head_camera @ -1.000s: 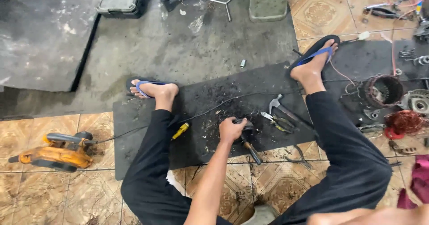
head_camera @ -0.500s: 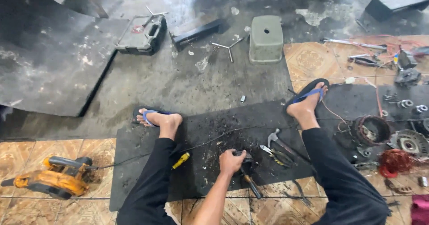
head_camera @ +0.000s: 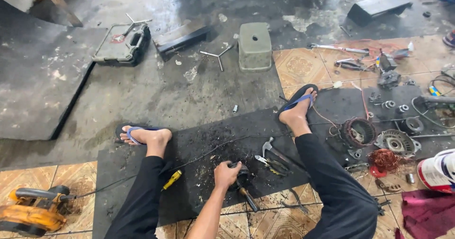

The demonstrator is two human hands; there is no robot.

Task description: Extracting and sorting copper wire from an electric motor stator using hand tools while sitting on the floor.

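Head view: left hand (head_camera: 226,174) clenched on dark tool (head_camera: 241,179) mid-mat (head_camera: 199,139), hammer (head_camera: 272,151) near

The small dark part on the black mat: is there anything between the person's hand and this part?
Nothing visible stands between them. The left hand already grips the small dark part on the black mat. The hammer and pliers lie apart, to its right. The right hand is out of view.

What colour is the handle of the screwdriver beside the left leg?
Yellow, in the head view: screwdriver.
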